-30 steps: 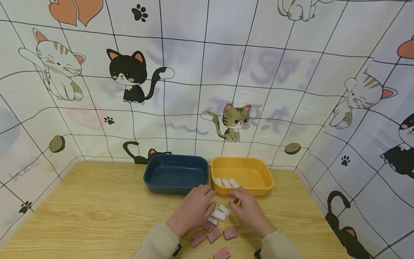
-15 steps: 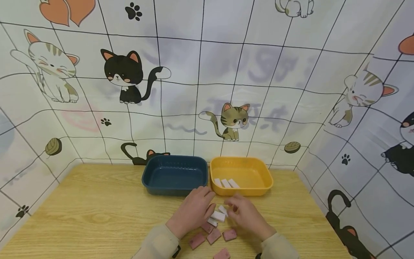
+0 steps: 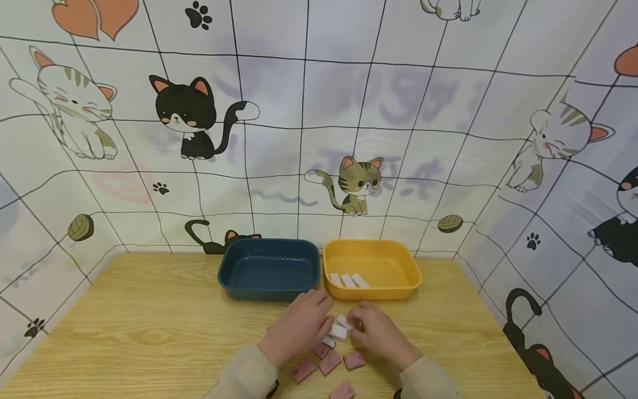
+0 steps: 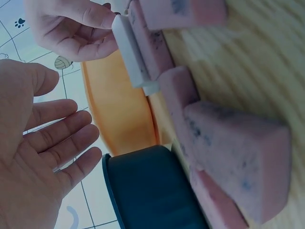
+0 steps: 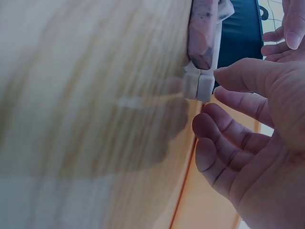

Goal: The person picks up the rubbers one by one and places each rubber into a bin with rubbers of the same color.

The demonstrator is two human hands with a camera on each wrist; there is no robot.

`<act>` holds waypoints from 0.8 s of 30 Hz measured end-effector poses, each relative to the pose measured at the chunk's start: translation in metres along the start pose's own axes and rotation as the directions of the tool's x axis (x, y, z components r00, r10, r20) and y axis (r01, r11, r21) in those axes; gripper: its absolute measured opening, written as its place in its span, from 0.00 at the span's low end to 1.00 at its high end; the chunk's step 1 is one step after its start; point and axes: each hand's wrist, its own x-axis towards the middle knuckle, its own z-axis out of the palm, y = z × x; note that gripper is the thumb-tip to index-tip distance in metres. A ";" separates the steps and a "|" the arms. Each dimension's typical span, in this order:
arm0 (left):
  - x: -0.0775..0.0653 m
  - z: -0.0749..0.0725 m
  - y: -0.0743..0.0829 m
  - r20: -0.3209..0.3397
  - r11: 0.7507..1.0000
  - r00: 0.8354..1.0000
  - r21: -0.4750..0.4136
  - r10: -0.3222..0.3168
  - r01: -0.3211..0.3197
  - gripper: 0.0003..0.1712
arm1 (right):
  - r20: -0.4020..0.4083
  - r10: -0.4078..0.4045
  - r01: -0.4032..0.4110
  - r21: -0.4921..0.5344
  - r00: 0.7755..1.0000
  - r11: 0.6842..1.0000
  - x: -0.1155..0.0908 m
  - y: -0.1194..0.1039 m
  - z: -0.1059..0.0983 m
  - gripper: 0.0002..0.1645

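My left hand point(image 3: 301, 321) hovers beside the small pile, fingers apart and relaxed; the left wrist view shows no object in this hand point(image 4: 40, 138). My right hand point(image 3: 380, 334) is at the pile's right side. Its fingertips come up to a white block point(image 3: 343, 321); in the right wrist view thumb and forefinger are at the edge of a white block point(image 5: 205, 87), with no object visible between them. Another white block point(image 3: 338, 332) lies closer to my left hand. Pink blocks with dark marks, such as this pink block point(image 3: 330, 363), lie in front.
A dark blue tray point(image 3: 269, 295) stands at the back, left of a yellow tray point(image 3: 384, 293). Three white blocks point(image 3: 348, 281) lie inside the yellow one. A separate pink block point(image 3: 342, 390) is near the front of the wooden table point(image 3: 149, 332). Cat-print cloth point(image 3: 279, 149) hangs behind.
My right hand has moved left and slightly down from near the yellow tray's front to the white blocks. My left hand stays nearly in place. The view has shifted a little.
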 end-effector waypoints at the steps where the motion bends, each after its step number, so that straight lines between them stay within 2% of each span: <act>1: 0.000 0.001 0.000 0.005 1.000 1.000 -0.001 0.001 -0.001 0.05 | 0.004 0.006 -0.006 -0.002 1.000 1.000 0.000 0.000 0.000 0.09; 13: 0.000 0.014 0.004 0.003 1.000 1.000 -0.005 0.021 -0.021 0.04 | 0.049 0.021 -0.019 -0.039 0.999 0.999 0.006 -0.003 0.001 0.09; 24: 0.001 0.014 0.004 0.016 1.000 1.000 0.005 0.010 -0.010 0.06 | 0.079 0.053 -0.051 -0.032 0.995 0.998 0.008 -0.003 0.001 0.10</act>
